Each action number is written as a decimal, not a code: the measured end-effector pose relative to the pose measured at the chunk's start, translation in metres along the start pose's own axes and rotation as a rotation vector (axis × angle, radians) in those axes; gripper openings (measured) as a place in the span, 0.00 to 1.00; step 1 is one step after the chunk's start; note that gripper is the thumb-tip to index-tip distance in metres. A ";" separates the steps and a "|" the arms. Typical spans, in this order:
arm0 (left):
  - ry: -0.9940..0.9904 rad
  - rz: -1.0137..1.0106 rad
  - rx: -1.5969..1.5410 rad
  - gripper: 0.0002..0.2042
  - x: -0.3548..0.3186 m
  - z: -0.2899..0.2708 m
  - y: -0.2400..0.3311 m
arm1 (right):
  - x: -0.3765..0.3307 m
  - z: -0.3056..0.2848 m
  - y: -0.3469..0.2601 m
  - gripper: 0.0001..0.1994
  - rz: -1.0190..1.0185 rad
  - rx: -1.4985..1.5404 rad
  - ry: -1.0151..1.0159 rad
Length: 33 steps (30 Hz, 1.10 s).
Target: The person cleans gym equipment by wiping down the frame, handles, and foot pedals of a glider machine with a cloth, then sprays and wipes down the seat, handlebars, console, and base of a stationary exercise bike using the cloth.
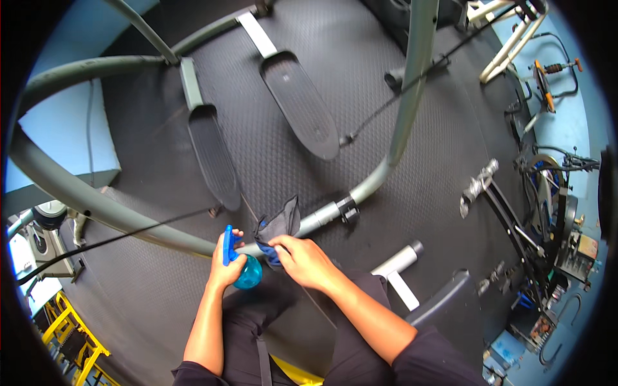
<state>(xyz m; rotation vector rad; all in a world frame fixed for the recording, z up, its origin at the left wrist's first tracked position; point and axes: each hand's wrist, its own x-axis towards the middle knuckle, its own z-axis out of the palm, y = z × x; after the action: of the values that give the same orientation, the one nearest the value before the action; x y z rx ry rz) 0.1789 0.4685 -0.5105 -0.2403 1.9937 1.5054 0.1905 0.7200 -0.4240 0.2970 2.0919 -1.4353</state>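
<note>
My left hand [224, 265] is closed around a spray bottle with a blue trigger head [228, 246] and a see-through teal body [250, 275]. Just to its right, my right hand [304, 260] grips a dark grey and blue cloth [281, 222], which lies against the curved grey tube [317, 220] of an exercise machine. Part of the cloth is bunched under my fingers and hidden. Beyond my hands are the machine's two black foot pedals, the left one [214, 157] and the right one [301, 106].
Black textured matting [360, 71] covers the floor. Grey frame tubes [77, 186] arch around me on both sides. A white T-shaped bar end [399, 260] juts out at right. Bike parts [547, 186] line the right wall; a yellow frame [74, 331] stands lower left.
</note>
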 end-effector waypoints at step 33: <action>-0.009 0.117 0.437 0.23 0.202 0.134 0.161 | 0.077 -0.207 0.093 0.22 -0.486 0.815 0.599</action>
<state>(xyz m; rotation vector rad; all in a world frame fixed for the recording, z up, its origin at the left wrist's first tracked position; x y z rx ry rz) -0.0103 0.6891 -0.5178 0.0667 2.3000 1.0940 0.1041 0.9346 -0.4878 0.6175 1.9551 -2.7522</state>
